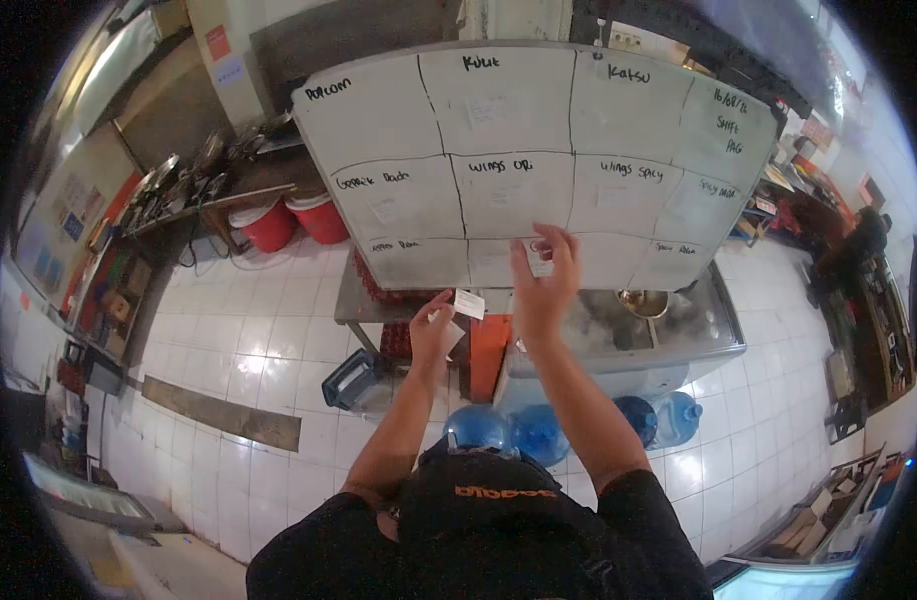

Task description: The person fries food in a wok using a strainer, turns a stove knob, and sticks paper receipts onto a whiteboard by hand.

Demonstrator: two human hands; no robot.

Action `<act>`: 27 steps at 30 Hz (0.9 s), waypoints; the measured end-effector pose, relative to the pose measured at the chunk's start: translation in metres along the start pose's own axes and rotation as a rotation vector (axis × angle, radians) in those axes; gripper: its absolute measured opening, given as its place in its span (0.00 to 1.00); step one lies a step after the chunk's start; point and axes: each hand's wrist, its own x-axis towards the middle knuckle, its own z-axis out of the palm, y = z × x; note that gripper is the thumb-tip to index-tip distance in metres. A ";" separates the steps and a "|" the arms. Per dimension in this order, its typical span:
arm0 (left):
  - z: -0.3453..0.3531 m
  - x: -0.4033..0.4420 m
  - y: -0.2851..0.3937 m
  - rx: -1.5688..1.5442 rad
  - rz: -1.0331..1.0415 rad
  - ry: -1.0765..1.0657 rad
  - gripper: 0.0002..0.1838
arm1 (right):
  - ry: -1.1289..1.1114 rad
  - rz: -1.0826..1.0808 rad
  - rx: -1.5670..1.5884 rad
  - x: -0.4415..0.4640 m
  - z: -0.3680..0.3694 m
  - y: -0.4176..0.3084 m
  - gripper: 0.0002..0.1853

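A large whiteboard [519, 110] stands in front of me, ruled in black into labelled boxes. Small paper slips are stuck in several boxes, one of them under "Wings Ori" [513, 192]. Below the board's lower edge, my left hand [434, 325] is closed on white paper slips [469, 304], one sticking out to the right of its fingers. My right hand [549, 280] is raised before the bottom middle box, fingers apart and curved. A small slip [541, 262] shows between its thumb and fingers; it looks to be on the board.
Behind the board's lower edge are a steel-topped counter [619, 335] with a pan [644, 303] and an orange stand [489, 350]. Blue water bottles [539, 434] stand below. Red buckets [267, 228] and a dark crate [350, 378] are at the left.
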 end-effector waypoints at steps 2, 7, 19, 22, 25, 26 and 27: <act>-0.006 0.014 0.000 0.021 -0.047 0.002 0.04 | 0.117 -0.046 -0.043 0.008 0.020 0.002 0.17; -0.003 0.033 0.005 0.060 -0.075 0.029 0.05 | 0.272 -0.039 -0.065 0.010 0.048 0.007 0.20; -0.017 0.041 -0.007 0.008 -0.097 -0.065 0.03 | 0.543 0.000 -0.099 0.003 0.078 0.009 0.13; -0.018 0.040 -0.005 0.020 -0.101 -0.081 0.03 | 0.570 0.000 -0.080 0.005 0.080 0.013 0.11; -0.019 0.040 -0.002 0.027 -0.108 -0.109 0.06 | 0.563 0.050 -0.049 0.007 0.080 0.012 0.09; -0.021 0.039 0.001 0.025 -0.120 -0.131 0.08 | 0.538 0.077 -0.028 0.008 0.077 0.012 0.09; -0.022 0.039 0.002 0.023 -0.131 -0.152 0.10 | 0.513 0.105 -0.007 0.009 0.076 0.011 0.08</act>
